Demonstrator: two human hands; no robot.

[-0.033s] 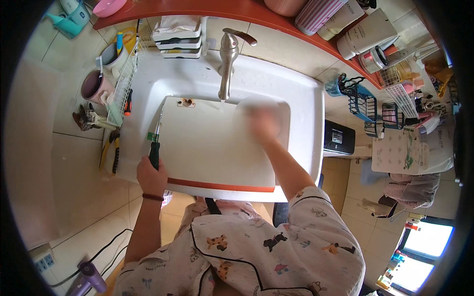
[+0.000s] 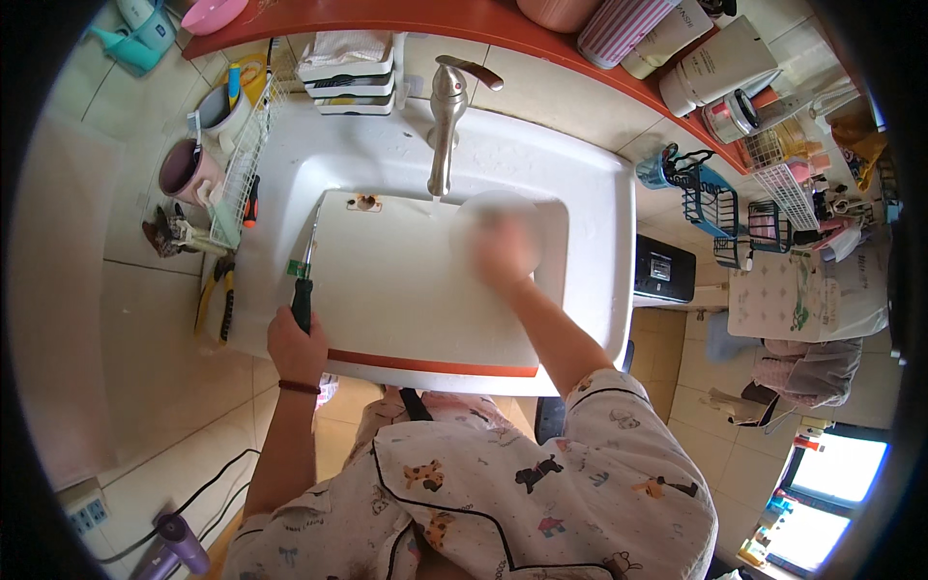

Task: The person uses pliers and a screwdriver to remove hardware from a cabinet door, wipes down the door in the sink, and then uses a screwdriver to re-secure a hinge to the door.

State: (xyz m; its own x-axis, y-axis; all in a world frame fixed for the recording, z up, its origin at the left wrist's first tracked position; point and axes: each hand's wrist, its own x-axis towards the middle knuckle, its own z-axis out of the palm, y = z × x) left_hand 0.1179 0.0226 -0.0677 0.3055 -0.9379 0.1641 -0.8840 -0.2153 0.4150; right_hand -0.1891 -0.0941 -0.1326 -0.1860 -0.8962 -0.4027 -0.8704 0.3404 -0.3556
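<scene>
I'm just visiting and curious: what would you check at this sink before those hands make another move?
1. Left hand on the green-handled tool: ok, it is at the lower end of the handle.
2. Pale board lying over the sink: ok, its red strip runs along the front.
3. Right hand free of other things: cannot tell, it is blurred.
4. Tap shut off: cannot tell, the area under the spout is unclear.
5. Left edge of the sink free of loose tools: not ok, a yellow-and-black-handled tool is there.
</scene>
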